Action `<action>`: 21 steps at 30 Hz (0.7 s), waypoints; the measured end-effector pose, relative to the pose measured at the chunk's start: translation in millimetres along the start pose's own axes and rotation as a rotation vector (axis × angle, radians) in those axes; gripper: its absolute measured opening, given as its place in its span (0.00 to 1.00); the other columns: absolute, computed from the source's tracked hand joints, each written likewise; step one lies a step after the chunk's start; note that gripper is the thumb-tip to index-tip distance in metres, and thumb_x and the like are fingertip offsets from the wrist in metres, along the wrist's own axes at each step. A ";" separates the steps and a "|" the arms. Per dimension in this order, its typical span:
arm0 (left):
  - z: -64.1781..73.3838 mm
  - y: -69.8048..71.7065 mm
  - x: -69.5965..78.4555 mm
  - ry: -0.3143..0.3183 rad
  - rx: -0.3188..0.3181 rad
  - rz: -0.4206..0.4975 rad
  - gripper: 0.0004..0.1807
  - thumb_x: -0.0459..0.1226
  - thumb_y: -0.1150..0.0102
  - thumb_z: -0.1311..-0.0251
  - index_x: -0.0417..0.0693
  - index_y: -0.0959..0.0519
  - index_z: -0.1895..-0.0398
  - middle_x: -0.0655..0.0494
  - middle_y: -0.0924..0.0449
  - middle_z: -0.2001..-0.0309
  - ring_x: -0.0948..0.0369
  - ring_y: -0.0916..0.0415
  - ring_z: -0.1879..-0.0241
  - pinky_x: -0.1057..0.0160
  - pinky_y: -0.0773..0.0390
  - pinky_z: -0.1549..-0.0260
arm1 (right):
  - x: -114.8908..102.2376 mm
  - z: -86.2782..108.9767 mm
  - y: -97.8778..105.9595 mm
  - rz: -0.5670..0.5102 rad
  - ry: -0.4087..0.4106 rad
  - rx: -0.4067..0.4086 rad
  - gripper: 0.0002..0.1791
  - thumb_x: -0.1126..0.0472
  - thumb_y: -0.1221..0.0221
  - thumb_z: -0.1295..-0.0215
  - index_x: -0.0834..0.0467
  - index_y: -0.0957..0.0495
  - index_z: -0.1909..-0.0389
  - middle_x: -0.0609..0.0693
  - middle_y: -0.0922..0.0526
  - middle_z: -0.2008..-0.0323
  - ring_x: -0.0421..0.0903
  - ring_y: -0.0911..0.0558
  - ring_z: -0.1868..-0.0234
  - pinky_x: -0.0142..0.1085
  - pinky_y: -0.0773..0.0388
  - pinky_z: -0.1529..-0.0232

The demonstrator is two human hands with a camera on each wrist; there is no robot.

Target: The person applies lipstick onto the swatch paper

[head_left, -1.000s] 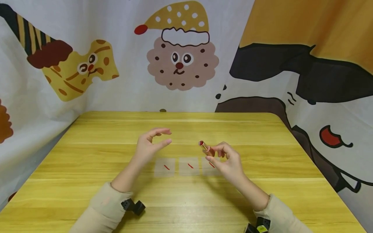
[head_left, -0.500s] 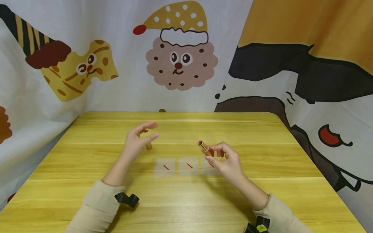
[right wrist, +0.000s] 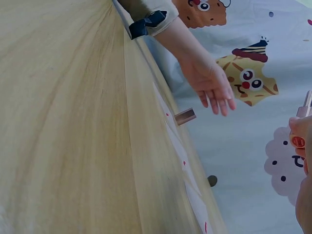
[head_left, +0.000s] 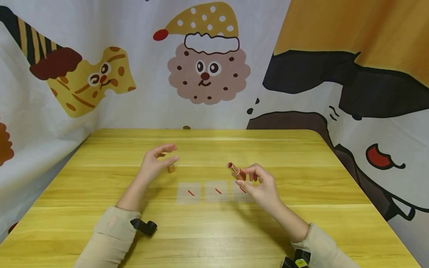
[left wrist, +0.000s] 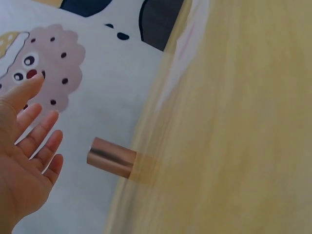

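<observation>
Between its thumb and fingers my right hand [head_left: 263, 186] pinches an uncapped lipstick [head_left: 239, 174], its red tip pointing up and to the left. In the right wrist view the lipstick [right wrist: 305, 106] shows at the right edge, partly cut off. My left hand [head_left: 151, 163] hovers with fingers spread and holds nothing. Just below its thumb, a copper-gold lipstick cap [head_left: 171, 169] stands upright on the table. The left wrist view shows the cap [left wrist: 112, 157] apart from the fingers. Three pale squares lie in a row, each with a red stroke; the right one [head_left: 235, 197] is partly behind my right hand.
The wooden table [head_left: 214, 230] ends at a patterned cloth [head_left: 140, 22] hanging behind and beside it. The left square [head_left: 182, 197] and middle square [head_left: 211, 197] lie between my forearms. A black wrist camera [head_left: 144, 226] sits on my left sleeve.
My left hand has moved left and drawn back a little, so the lipstick cap it covered now shows. My right hand and the lipstick have stayed nearly still.
</observation>
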State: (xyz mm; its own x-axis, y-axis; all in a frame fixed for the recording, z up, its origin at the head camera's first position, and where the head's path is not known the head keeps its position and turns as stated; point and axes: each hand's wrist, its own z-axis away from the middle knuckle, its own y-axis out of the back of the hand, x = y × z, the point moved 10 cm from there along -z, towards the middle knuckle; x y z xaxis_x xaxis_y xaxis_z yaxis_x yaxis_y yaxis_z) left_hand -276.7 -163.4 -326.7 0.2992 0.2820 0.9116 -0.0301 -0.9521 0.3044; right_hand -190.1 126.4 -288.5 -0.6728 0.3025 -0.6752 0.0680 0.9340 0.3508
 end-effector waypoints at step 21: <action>-12.6 4.9 -77.5 0.054 -0.083 -0.077 0.26 0.34 0.35 0.41 0.35 0.27 0.40 0.42 0.23 0.47 0.47 0.31 0.46 0.46 0.35 0.46 | 0.3 0.2 -0.5 -0.007 -0.002 -0.004 0.16 0.81 0.31 0.57 0.68 0.23 0.67 0.52 0.30 0.77 0.54 0.33 0.73 0.32 0.35 0.72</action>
State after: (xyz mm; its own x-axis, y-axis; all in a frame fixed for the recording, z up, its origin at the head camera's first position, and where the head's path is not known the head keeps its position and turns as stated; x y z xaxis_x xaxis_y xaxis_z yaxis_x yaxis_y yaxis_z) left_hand -312.0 -188.4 -392.4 0.2516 0.3625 0.8974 -0.0880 -0.9148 0.3942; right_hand -190.2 126.1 -289.0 -0.6720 0.2961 -0.6788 0.0604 0.9355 0.3482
